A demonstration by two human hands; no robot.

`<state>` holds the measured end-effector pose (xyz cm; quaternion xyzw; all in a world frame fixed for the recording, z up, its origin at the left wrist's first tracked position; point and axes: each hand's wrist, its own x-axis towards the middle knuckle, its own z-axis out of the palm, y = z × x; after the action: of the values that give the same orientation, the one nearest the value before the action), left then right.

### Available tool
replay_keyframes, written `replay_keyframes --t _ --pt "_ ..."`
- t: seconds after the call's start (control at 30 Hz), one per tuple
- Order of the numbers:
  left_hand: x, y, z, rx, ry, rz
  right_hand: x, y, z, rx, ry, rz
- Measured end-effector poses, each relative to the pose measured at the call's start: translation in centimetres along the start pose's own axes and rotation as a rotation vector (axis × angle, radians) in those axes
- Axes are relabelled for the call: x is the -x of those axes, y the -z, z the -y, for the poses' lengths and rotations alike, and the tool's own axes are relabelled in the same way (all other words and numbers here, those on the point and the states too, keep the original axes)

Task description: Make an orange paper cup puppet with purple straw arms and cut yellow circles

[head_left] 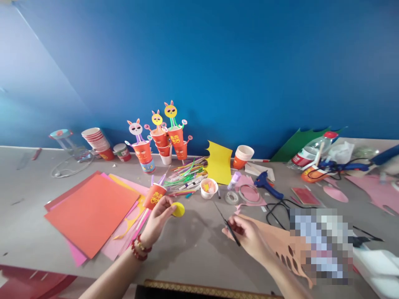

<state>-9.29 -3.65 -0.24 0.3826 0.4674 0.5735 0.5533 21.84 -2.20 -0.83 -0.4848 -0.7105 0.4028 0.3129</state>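
Observation:
Pinched between the thumb and fingers of my left hand [160,216] is a small round yellow paper disc [178,209]. A red paper cup [155,196] with gold characters and purple stems on top stands just behind that hand. My right hand [245,233] grips dark-handled scissors [229,226], their blades pointing up and left, apart from the disc. Beyond the scissor tips is a small white cup [208,188] holding orange and yellow paper pieces. Farther back stand stacked red cups [142,153] topped with paper rabbit heads [170,111].
Coloured paper sheets [93,211] lie at left. Pipe cleaners and markers [190,176] are piled mid-table. To the right are a tape roll [231,197], a blue glue gun [268,185] with its cord, cut orange paper [280,245] and a plastic bottle [307,155]. A blue wall [218,74] rises behind.

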Motion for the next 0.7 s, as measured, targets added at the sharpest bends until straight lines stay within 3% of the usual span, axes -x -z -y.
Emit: replay_keyframes --t 0.1,0.27,0.33,0.4,0.5,0.6,0.7 --pt "1.3 -1.2 -0.3 0.132 0.141 0.013 0.8 -1.1 -1.4 -0.133 -0.107 -0.002" --pt "5.4 -6.8 1.5 0.459 0.549 0.412 0.0 -1.2 -1.1 -0.226 -0.122 -0.06" --pt "5.9 -8.3 2.6 0.551 0.596 0.365 -0.2 -1.1 -0.4 -0.218 -0.099 -0.066" --pt "5.4 -8.3 3.2 0.612 0.556 0.283 -0.2 -0.8 0.2 -0.207 -0.073 -0.073" --pt "3.9 -5.6 3.0 0.529 0.359 0.049 0.3 -0.3 0.4 -0.187 -0.056 -0.09" --pt "3.0 -2.2 2.2 0.235 0.124 -0.163 1.1 0.0 -0.3 -0.156 -0.066 -0.069" --pt "3.3 -0.8 1.8 0.007 -0.055 -0.229 1.4 -0.3 -1.0 0.003 -0.057 -0.05"
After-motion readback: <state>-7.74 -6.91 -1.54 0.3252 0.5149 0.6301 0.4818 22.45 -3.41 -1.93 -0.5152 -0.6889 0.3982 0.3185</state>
